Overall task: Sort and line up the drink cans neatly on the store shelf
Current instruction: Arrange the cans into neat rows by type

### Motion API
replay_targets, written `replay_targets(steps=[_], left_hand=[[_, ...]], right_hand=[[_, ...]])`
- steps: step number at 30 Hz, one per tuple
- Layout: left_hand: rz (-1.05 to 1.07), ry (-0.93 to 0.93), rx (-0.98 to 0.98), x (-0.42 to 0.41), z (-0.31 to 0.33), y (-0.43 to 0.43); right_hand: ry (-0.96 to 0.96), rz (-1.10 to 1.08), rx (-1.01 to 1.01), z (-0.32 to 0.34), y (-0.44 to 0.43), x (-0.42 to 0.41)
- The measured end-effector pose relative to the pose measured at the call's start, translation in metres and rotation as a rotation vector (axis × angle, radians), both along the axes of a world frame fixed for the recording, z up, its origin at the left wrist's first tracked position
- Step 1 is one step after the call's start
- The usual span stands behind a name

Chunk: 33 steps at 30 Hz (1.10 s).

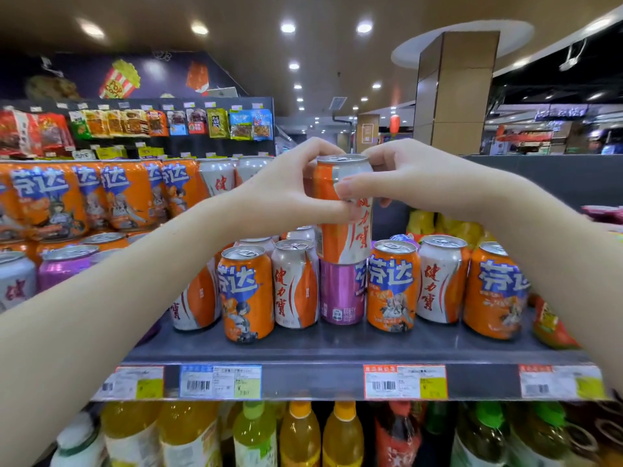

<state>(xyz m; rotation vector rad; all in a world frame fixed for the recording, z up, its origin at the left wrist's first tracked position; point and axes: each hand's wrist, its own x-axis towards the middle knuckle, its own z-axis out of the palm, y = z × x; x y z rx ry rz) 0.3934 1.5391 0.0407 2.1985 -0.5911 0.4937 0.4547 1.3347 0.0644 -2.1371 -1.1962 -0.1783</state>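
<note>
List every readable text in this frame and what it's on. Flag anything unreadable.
"芬达": orange can, also the orange multipacks on the left.
"健力寶": held can, gripped by left hand and right hand; also white can.
"POP CORN": popcorn picture on the wall, slightly blurred.
Price tags: barcodes visible, print too blurred.
Snack bags, purple can small print: too small to read.

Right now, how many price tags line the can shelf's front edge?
4 price tags: one far left, a blue one beside it, one right of centre, one far right. Arms may hide others.
</note>
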Motion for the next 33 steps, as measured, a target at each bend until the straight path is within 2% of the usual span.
replay_targets(steps=[6,13,28,33], left_hand=[[0.003,-0.056,-0.039,-0.016,0.008,-0.002],[-0.003,0.045,0.133,-0.023,-0.015,0.002],[0.119,0.041,0.340,-0.014,-0.044,0.006],[0.223,-0.051,0.578,-0.010,-0.049,0.003]], right_hand=[[-0.004,0.046,0.095,0.005,-0.001,-0.016],[-0.006,-0.037,-0.156,-0.012,-0.004,-0.024],[-0.014,-0.072,-0.318,-0.036,0.001,-0.014],[-0.071,-0.098,-0.407,-0.040,0.002,-0.012]])
